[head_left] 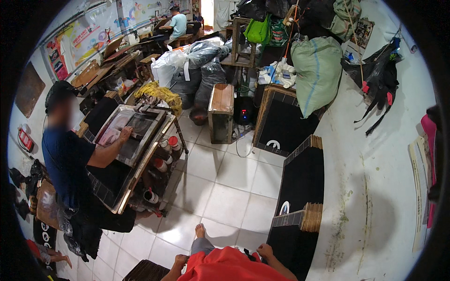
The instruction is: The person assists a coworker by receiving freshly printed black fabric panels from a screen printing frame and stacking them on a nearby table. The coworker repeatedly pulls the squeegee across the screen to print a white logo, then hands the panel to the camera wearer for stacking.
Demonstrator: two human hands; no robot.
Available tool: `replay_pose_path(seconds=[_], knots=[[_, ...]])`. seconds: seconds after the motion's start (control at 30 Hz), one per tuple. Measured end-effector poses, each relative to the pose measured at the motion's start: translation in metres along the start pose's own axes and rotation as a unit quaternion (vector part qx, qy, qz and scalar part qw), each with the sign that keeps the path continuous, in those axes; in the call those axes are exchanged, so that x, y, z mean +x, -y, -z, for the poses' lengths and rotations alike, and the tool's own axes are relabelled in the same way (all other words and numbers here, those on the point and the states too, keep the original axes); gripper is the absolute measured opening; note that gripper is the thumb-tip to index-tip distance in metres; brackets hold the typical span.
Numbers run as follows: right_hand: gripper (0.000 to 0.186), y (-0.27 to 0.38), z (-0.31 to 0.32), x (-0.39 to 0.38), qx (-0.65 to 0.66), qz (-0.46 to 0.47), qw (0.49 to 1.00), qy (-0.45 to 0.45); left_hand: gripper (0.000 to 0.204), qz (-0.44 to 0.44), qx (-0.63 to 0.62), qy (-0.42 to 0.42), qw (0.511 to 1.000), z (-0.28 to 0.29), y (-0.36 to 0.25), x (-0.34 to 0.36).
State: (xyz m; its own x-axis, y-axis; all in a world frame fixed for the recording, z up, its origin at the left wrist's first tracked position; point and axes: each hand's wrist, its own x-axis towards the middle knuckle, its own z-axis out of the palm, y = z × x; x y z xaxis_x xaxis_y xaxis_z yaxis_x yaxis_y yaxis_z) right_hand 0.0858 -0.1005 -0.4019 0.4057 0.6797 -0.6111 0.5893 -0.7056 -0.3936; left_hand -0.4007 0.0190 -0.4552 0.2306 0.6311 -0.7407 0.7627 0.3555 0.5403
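The person's left hand [181, 260] is beside the bright red fabric [225, 264] covering their body, the right hand [265, 251] at its other edge, near a stack of flat black boards with brown edges [295, 243]. From here I can't tell whether either hand's fingers grip anything. A co-worker in navy [70, 157] stands farther left.

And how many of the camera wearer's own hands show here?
2: the left hand is beside the left edge of the red shirt, the right hand beside its right edge. Neither is hidden.
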Motion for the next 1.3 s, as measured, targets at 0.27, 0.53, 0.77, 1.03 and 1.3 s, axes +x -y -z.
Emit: replay_pose_path(seconds=[0.27, 0.53, 0.77, 1.03, 1.3], knots=[[0.033, 0.052, -0.029, 0.004, 0.015, -0.082, 0.996, -0.012, 0.014, -0.008, -0.076, -0.034, 0.996, 0.103, -0.042, 0.074], [0.022, 0.139, -0.036, 0.038, 0.223, -0.115, 0.964, -0.085, 0.023, 0.044, -0.333, -0.009, 0.942, 0.203, -0.086, 0.137], [0.021, 0.16, -0.048, 0.031, 0.286, -0.134, 0.945, -0.085, 0.014, 0.086, -0.29, -0.011, 0.953, 0.23, -0.065, 0.139], [0.009, 0.105, -0.041, 0.008, 0.178, -0.023, 0.984, -0.007, 0.014, 0.157, -0.262, -0.02, 0.952, 0.188, -0.068, 0.105], [0.009, 0.106, -0.005, 0.046, 0.342, -0.168, 0.924, -0.025, 0.019, 0.182, -0.271, 0.005, 0.945, 0.157, -0.077, 0.089]])
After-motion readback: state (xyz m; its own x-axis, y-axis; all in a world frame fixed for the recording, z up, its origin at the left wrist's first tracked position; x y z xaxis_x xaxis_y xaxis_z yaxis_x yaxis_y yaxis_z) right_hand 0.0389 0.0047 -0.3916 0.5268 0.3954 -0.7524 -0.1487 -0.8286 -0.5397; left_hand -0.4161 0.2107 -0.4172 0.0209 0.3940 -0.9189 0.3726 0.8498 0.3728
